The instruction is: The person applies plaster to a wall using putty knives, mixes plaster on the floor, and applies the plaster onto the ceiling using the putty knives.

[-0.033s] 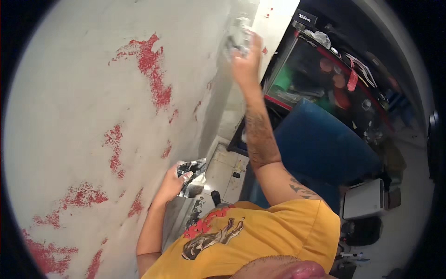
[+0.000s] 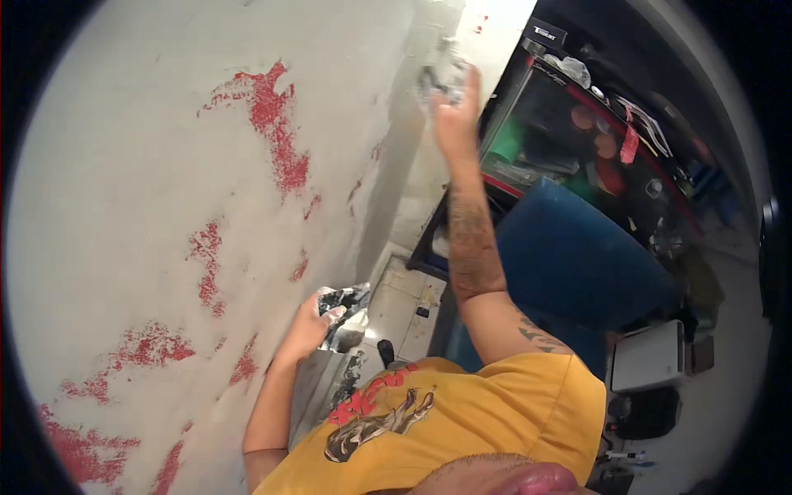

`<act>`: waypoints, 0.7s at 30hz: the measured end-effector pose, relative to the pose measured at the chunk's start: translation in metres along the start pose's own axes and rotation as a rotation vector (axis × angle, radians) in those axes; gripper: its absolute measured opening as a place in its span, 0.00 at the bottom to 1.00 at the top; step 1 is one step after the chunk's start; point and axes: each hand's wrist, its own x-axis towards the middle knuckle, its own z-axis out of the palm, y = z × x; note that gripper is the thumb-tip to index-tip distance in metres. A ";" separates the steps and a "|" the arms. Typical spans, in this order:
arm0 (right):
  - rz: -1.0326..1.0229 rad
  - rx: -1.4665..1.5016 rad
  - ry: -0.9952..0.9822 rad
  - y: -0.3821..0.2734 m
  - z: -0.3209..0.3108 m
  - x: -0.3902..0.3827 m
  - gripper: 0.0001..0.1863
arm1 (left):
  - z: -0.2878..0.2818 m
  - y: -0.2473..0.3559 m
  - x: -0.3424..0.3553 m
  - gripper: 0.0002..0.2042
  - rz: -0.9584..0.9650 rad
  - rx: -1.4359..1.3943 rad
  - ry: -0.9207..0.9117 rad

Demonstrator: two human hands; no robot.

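My right hand [image 2: 456,124] is raised at the far end of the pale wall [image 2: 107,190], closed around a flat scraper blade [image 2: 445,73] smeared with white and dark paste. Motion blurs the blade, which lies against or very near the whitish pillar face [image 2: 487,49]; contact cannot be told. Lower down, beside the wall, my left hand [image 2: 305,332] grips a thin, shiny metal plate [image 2: 353,307], its thumb over the top. Dark and white smears cover that plate. Rough red patches [image 2: 276,124] show through the wall's pale coat.
To the right stands a blue chair [image 2: 577,247] in front of a glass-fronted cabinet [image 2: 536,132] with red edges and clutter on top. A pale box-like case [image 2: 648,355] and a black item [image 2: 648,411] sit farther right. Stained floor tiles [image 2: 396,301] run along the wall's foot.
My right hand and its scraper have shifted a little to the right and slightly nearer, across the corner toward the pillar face. The left hand with the plate has barely moved.
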 end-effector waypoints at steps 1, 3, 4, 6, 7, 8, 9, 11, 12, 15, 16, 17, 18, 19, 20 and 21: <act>0.107 0.003 -0.002 0.018 -0.010 0.006 0.31 | -0.002 -0.006 0.001 0.08 0.011 -0.020 -0.008; 0.264 0.098 0.017 0.082 -0.023 0.027 0.31 | 0.001 -0.021 0.006 0.07 0.023 -0.055 -0.032; 0.315 0.188 0.042 0.126 -0.023 0.041 0.31 | 0.002 -0.024 0.010 0.07 0.027 -0.055 -0.035; 0.343 0.214 -0.053 0.173 -0.006 0.062 0.29 | -0.006 -0.033 0.008 0.06 -0.008 0.064 -0.077; 0.366 0.232 -0.142 0.193 0.006 0.070 0.28 | -0.006 -0.036 0.006 0.06 -0.049 0.033 -0.048; 0.352 0.224 -0.132 0.218 0.008 0.085 0.28 | -0.005 -0.034 0.010 0.06 -0.034 0.035 -0.057; 0.368 0.282 -0.103 0.244 0.001 0.098 0.27 | -0.001 -0.032 0.016 0.05 -0.014 0.088 -0.092; 0.389 0.388 -0.127 0.249 0.027 0.100 0.26 | -0.006 -0.036 0.010 0.05 -0.065 0.117 -0.083; 0.390 0.401 -0.127 0.250 0.040 0.105 0.26 | -0.006 -0.037 0.010 0.06 -0.122 0.069 -0.077; 0.389 0.428 -0.146 0.256 0.050 0.120 0.19 | -0.003 -0.030 0.013 0.06 -0.099 0.090 -0.093; 0.401 0.436 -0.153 0.252 0.060 0.114 0.19 | -0.006 -0.033 0.011 0.05 -0.118 0.091 -0.092; 0.383 0.390 -0.153 0.245 0.069 0.113 0.21 | -0.006 -0.035 0.010 0.05 -0.134 0.090 -0.095; 0.363 0.342 -0.153 0.237 0.075 0.110 0.23 | -0.007 -0.036 0.008 0.05 -0.144 0.086 -0.092; 0.333 0.381 -0.120 0.233 0.075 0.109 0.24 | -0.007 -0.035 0.011 0.05 -0.128 0.099 -0.092; 0.333 0.373 -0.122 0.229 0.073 0.109 0.24 | -0.007 -0.033 0.012 0.05 -0.111 0.111 -0.094; 0.317 0.389 -0.126 0.225 0.069 0.107 0.24 | -0.005 -0.031 0.013 0.05 -0.102 0.111 -0.094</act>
